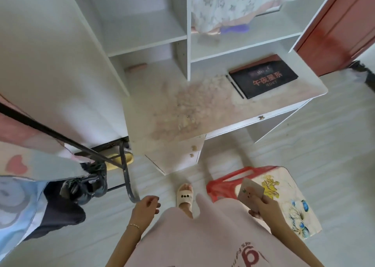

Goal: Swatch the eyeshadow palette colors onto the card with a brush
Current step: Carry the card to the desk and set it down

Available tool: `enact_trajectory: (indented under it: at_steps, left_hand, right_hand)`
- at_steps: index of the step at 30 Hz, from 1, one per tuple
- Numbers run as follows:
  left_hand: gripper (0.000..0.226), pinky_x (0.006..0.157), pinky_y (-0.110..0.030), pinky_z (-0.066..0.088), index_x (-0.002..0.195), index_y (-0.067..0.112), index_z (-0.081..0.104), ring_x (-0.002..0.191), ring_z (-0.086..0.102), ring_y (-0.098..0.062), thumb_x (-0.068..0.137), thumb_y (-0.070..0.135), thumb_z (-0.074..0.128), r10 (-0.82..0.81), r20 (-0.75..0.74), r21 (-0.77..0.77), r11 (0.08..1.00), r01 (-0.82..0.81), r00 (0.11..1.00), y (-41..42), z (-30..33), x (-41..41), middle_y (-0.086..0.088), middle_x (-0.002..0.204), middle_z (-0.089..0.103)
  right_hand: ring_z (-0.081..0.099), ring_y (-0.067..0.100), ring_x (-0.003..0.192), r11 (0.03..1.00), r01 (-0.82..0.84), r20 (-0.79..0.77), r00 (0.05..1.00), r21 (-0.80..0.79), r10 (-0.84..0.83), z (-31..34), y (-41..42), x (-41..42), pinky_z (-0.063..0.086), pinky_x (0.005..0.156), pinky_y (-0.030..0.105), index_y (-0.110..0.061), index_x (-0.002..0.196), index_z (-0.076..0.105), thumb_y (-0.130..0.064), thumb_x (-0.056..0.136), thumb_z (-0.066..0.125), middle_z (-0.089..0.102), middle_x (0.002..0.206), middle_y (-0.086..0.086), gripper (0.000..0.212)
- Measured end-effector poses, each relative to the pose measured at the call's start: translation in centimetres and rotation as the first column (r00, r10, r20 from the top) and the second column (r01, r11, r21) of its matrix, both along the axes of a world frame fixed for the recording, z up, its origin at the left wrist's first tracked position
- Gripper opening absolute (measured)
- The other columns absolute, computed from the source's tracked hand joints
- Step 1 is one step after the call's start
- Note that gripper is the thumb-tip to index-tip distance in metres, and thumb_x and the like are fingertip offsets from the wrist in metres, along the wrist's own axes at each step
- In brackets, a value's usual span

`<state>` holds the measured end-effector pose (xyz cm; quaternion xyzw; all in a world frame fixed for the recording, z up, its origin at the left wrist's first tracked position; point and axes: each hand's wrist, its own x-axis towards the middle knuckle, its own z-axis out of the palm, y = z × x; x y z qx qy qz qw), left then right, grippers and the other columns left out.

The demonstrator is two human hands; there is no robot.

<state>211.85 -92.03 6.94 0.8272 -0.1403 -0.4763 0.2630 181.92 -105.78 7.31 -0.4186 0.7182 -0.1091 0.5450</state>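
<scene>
Barely begun, by the look of it: card [251, 191] pinched in right hand [263, 205] beside the hip, well apart from closed palette [263, 78] on the desk [182, 112]. Left hand [145, 207] loosely curled, holding nothing. Brush perhaps lying just beside the palette; no swatches laid yet.

I see a white desk [213, 112] with a stained top and open shelves [146, 33] above it. A red stool [229, 182] with a floral cushion [294, 201] stands on the floor beside it. A yellow slipper [121, 159] lies under a black metal frame [123, 165].
</scene>
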Motion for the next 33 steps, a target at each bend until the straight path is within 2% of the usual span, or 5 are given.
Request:
enact_trajectory:
  at_steps: [10, 18, 24, 28, 33]
  left_hand:
    - [0.017, 0.076, -0.029, 0.047, 0.101, 0.016, 0.059, 0.079, 0.062, -0.014, 0.096, 0.016, 0.043, -0.415, 0.081, -0.048, 0.907, 0.419, 0.906, -16.2, 2.5, 6.0, -0.004, 0.094, 0.066]
    - [0.02, 0.076, -0.029, 0.047, 0.096, 0.016, 0.062, 0.077, 0.063, -0.017, 0.094, 0.007, 0.045, -0.402, 0.066, -0.149, 0.901, 0.407, 0.913, -23.8, 2.2, 1.0, -0.004, 0.088, 0.067]
    - [0.017, 0.073, -0.024, 0.042, 0.099, 0.017, 0.065, 0.084, 0.059, -0.015, 0.093, 0.012, 0.05, -0.325, 0.253, -0.145, 0.919, 0.367, 0.912, -31.2, 0.7, -1.2, -0.001, 0.094, 0.066]
    - [0.019, 0.091, -0.037, 0.042, 0.105, 0.005, 0.065, 0.101, 0.054, -0.031, 0.09, 0.009, 0.055, -0.289, 0.436, -0.083, 0.93, 0.358, 0.853, -37.2, 0.0, -3.7, -0.017, 0.109, 0.059]
    - [0.035, 0.103, -0.032, 0.027, 0.124, 0.012, 0.054, 0.124, 0.037, -0.028, 0.09, 0.019, 0.055, -0.258, 0.548, -0.04, 0.942, 0.332, 0.796, -42.8, -0.1, -6.6, -0.013, 0.134, 0.045]
  right_hand:
    - [0.066, 0.029, 0.063, 0.97, 0.234, 0.014, 0.972, -0.067, -0.233, 2.5, -5.1, 3.3, 0.043, 0.064, 0.033, -0.009, 0.068, 0.057, -0.014, 0.087, 0.053, 0.062, 0.057, 0.003, 0.021]
    - [0.063, 0.025, 0.057, 0.94, 0.339, 0.004, 0.941, -0.034, -0.339, 0.5, -10.0, 1.3, 0.042, 0.069, 0.034, -0.002, 0.073, 0.054, -0.013, 0.089, 0.049, 0.058, 0.062, 0.005, 0.019]
    - [0.053, 0.005, 0.045, 0.984, 0.072, -0.099, 0.991, -0.164, -0.089, 1.4, -21.7, -0.2, 0.038, 0.044, 0.015, -0.016, 0.063, 0.058, -0.021, 0.088, 0.052, 0.059, 0.052, 0.0, 0.026]
    - [0.059, 0.012, 0.064, 0.922, -0.279, -0.095, 0.96, -0.27, 0.262, 3.5, -32.0, 1.0, 0.043, 0.055, 0.012, -0.021, 0.075, 0.057, -0.028, 0.091, 0.052, 0.062, 0.068, -0.006, 0.018]
    - [0.051, 0.0, 0.074, 0.828, -0.473, -0.069, 0.877, -0.302, 0.476, 3.8, -41.2, 3.7, 0.034, 0.057, 0.007, -0.023, 0.097, 0.055, -0.032, 0.091, 0.05, 0.053, 0.083, -0.016, 0.012]
